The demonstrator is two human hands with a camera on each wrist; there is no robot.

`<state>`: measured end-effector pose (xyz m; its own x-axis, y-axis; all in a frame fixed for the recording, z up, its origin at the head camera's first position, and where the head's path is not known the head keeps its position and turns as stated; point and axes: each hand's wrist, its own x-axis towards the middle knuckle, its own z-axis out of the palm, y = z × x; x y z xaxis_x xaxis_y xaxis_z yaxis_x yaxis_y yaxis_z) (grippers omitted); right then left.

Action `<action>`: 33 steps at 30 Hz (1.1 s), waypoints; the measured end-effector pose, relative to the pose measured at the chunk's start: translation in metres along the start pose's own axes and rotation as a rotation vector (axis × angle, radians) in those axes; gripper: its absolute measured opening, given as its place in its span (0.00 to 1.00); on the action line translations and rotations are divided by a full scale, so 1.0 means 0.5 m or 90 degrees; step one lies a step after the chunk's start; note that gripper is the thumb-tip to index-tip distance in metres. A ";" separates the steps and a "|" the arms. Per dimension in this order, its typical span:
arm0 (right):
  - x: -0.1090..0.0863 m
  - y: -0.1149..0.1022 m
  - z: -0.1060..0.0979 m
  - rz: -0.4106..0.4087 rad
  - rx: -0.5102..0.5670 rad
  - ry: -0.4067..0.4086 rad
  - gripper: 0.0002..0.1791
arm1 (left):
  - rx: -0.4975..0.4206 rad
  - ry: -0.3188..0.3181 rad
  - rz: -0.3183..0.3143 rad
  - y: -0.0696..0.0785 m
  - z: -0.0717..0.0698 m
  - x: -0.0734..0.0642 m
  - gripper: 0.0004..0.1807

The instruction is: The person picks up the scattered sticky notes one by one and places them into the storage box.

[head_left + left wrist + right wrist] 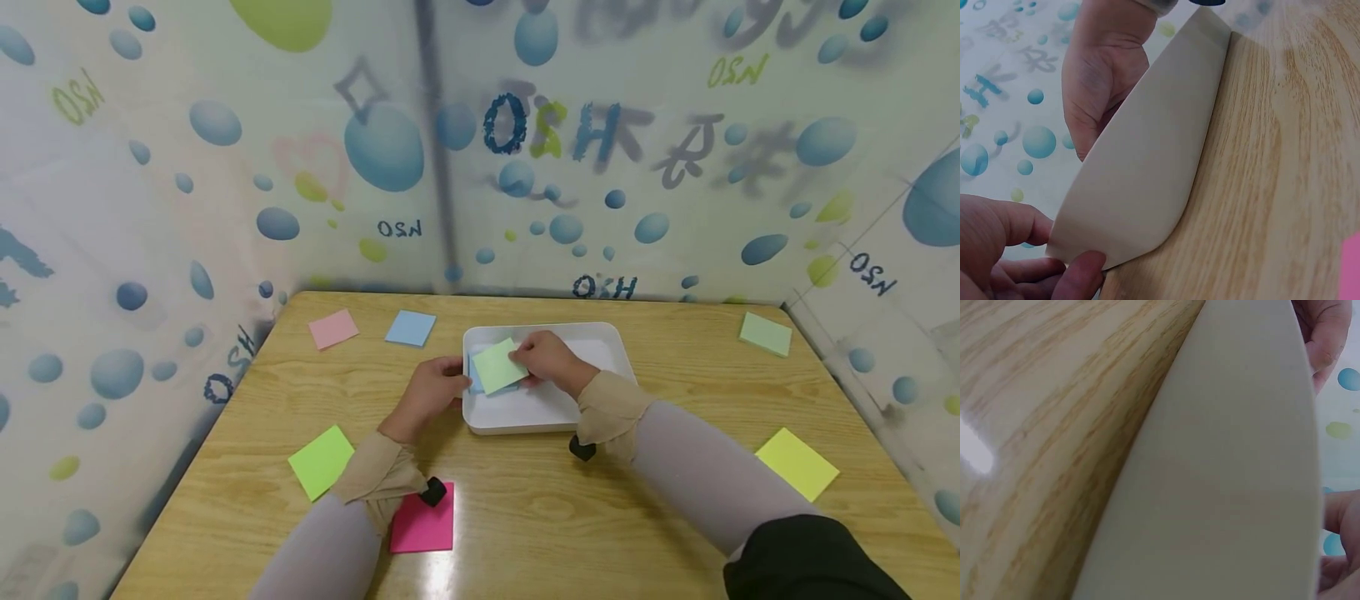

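Observation:
A white rectangular tray sits on the wooden table. My left hand grips its left edge, and in the left wrist view the thumb and fingers close round a corner of the tray wall. Over the left part of the tray, my right hand pinches a pale green sticky note by its right edge. A light blue paper lies in the tray, partly covered by that note. The tray wall hides the right hand's fingertips in the right wrist view.
Around the tray on the table lie a pale pink note, a blue note, a bright green note, a magenta note partly under the left forearm, a yellow note and a pale green pad. A patterned curtain stands behind.

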<state>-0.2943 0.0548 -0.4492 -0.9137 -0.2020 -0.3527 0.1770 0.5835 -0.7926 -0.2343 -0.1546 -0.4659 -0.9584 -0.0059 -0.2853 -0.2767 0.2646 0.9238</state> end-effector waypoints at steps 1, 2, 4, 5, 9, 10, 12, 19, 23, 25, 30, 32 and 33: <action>0.000 0.000 0.000 0.001 0.001 0.003 0.13 | 0.000 -0.001 0.001 0.000 0.000 0.000 0.25; 0.001 0.000 0.000 0.003 0.007 0.005 0.13 | -0.002 -0.002 0.003 -0.001 0.000 0.001 0.25; 0.001 -0.002 0.000 0.009 0.025 0.007 0.14 | -0.004 -0.003 0.008 -0.001 0.000 0.000 0.25; 0.002 -0.002 0.001 0.010 0.035 0.006 0.14 | -0.006 -0.003 0.011 -0.001 0.000 0.000 0.24; 0.002 -0.005 0.004 0.024 0.074 -0.002 0.13 | -0.005 -0.003 0.020 -0.002 -0.001 -0.002 0.24; 0.002 -0.006 0.005 0.028 0.078 -0.005 0.13 | -0.005 -0.003 0.020 -0.002 -0.002 -0.002 0.24; 0.002 -0.007 0.007 0.034 0.075 -0.012 0.14 | -0.005 -0.003 0.022 -0.003 -0.002 -0.003 0.24; 0.005 -0.004 0.008 0.016 -0.038 -0.012 0.13 | -0.004 -0.005 0.015 0.001 -0.001 -0.005 0.24; 0.008 0.002 0.007 0.006 -0.107 -0.010 0.14 | 0.003 -0.005 0.016 0.002 -0.001 -0.006 0.24; 0.009 0.003 0.007 0.007 -0.120 -0.010 0.14 | 0.004 -0.006 0.017 0.002 -0.001 -0.006 0.24; 0.014 0.006 0.006 0.004 -0.121 -0.016 0.14 | 0.000 -0.008 0.018 0.001 -0.001 -0.007 0.24; 0.016 0.006 0.007 0.003 -0.121 -0.018 0.15 | -0.001 -0.010 0.020 0.001 -0.001 -0.007 0.24; 0.016 0.006 0.007 0.002 -0.121 -0.020 0.15 | -0.001 -0.011 0.021 0.001 -0.001 -0.007 0.24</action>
<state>-0.3000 0.0522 -0.4564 -0.9009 -0.2220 -0.3730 0.1055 0.7215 -0.6843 -0.2310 -0.1551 -0.4643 -0.9655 0.0188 -0.2596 -0.2457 0.2627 0.9331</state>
